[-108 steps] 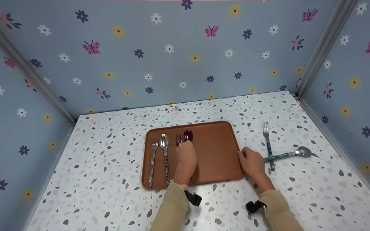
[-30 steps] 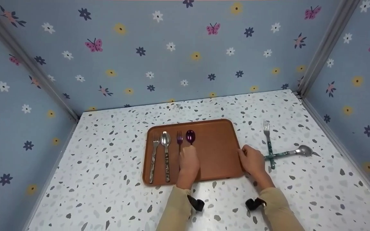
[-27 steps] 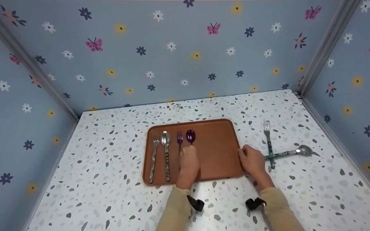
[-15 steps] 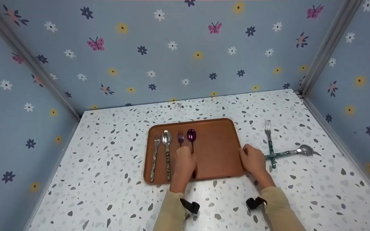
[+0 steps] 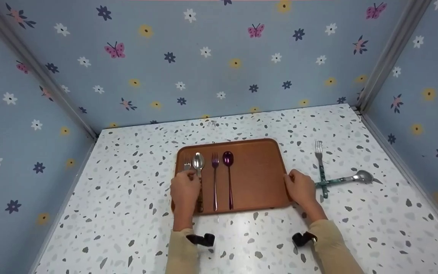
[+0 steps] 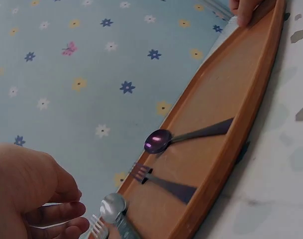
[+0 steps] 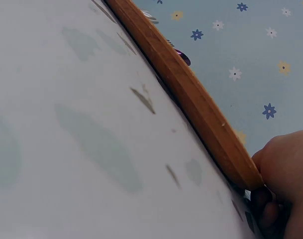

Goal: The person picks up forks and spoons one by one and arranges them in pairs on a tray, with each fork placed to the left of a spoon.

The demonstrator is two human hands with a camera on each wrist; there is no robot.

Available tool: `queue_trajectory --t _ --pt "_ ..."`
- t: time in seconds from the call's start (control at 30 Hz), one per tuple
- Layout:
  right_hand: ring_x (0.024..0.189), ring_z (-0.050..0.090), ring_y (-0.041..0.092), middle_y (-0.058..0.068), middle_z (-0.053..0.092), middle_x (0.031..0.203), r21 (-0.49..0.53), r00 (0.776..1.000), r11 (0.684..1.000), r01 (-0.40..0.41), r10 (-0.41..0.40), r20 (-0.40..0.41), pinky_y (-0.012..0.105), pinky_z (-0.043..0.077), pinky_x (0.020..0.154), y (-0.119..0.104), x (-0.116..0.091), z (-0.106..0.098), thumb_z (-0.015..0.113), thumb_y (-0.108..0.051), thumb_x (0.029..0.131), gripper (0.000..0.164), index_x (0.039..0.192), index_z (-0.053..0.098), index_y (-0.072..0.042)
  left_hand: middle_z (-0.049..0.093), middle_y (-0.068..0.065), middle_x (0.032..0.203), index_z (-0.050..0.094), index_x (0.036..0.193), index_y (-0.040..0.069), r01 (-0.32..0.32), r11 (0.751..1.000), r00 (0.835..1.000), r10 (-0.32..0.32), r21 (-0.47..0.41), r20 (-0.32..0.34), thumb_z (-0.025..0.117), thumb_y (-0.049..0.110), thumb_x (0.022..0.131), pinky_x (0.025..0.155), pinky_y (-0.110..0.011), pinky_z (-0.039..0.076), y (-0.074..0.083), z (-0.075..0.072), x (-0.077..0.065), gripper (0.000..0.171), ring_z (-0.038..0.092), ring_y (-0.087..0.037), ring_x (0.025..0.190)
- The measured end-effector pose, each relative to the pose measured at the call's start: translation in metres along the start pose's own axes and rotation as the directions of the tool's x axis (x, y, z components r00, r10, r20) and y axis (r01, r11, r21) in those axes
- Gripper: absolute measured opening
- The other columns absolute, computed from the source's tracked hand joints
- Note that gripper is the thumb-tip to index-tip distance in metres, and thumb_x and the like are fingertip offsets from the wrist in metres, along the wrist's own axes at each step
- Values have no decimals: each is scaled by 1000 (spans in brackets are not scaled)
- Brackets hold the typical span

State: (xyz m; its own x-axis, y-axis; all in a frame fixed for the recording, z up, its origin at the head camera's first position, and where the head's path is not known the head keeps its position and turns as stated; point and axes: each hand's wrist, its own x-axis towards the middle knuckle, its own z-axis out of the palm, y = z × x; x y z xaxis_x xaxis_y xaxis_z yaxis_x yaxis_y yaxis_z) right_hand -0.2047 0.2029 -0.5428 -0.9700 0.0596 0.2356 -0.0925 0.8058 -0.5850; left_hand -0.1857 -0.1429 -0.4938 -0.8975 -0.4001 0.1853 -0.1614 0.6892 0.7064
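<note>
My left hand hovers over the left side of the brown tray, its fingers relaxed and loosely bent with nothing between them. It covers much of a silver fork and part of the silver spoon, which has a mottled handle. In the left wrist view the fingers stop just short of that fork and spoon. A purple fork and a purple spoon lie side by side to the right, handles toward me. My right hand grips the tray's right rim, thumb on top and fingers curled below.
On the speckled table, right of the tray, a green-handled fork and a green-handled spoon lie crossed, close to my right hand. Floral-patterned walls enclose the table at the back and both sides.
My left hand has moved from the purple spoon across the purple fork to the silver fork and spoon, uncovering both purple handles. My right hand stays on the tray's rim.
</note>
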Motion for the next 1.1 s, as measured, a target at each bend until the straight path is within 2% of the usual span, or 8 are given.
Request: queue_trajectory --t 0.23,0.37,0.47,0.57,0.7,0.9,1.1 --pt "47 47 18 0 51 56 -5 999 1000 -19 19 30 35 37 49 0 -2 -2 60 -25 98 26 77 60 -9 72 -14 92 75 102 4 109 992 994 -106 62 -39 59 14 91 63 -48 51 -37 -24 14 22 66 -32 77" --pt "48 47 18 1 51 56 -8 999 1000 -23 24 33 35 38 49 0 -3 -2 59 -25 98 26 78 60 -9 71 -17 97 73 106 2 161 982 986 -164 95 30 59 18 92 67 -50 50 -53 -32 19 26 66 -36 84" --pt "49 47 18 1 52 57 -5 999 1000 -24 24 30 36 38 49 1 -3 -2 59 -24 98 25 78 60 -9 70 -18 101 71 109 1 158 982 981 -168 98 95 58 21 94 68 -49 51 -63 -33 22 29 66 -35 84" --pt "50 48 19 1 52 58 -3 999 999 -33 33 38 35 38 50 1 -3 -2 59 -25 98 25 78 60 -8 70 -19 100 71 109 -1 166 983 976 -174 76 130 59 23 95 67 -47 52 -71 -32 22 30 66 -32 80" --pt "51 48 19 2 53 59 -1 999 999 -34 34 39 35 38 51 1 -4 -1 60 -25 97 26 78 60 -8 70 -19 97 72 106 -1 185 982 972 -189 44 140 61 22 93 67 -45 52 -76 -30 21 28 66 -29 78" --pt "53 49 20 2 53 60 13 999 999 -36 35 27 36 39 52 1 -4 -1 60 -24 97 25 77 60 -8 71 -14 92 75 99 2 182 983 972 -183 25 144 64 20 93 63 -41 51 -75 -27 21 22 65 -25 73" --pt "52 48 19 2 52 59 40 999 999 -34 32 37 34 38 51 -1 -3 -2 60 -23 97 25 78 59 -8 71 -13 90 75 101 3 189 982 971 -191 27 144 64 20 94 62 -40 50 -74 -28 22 21 64 -25 72"
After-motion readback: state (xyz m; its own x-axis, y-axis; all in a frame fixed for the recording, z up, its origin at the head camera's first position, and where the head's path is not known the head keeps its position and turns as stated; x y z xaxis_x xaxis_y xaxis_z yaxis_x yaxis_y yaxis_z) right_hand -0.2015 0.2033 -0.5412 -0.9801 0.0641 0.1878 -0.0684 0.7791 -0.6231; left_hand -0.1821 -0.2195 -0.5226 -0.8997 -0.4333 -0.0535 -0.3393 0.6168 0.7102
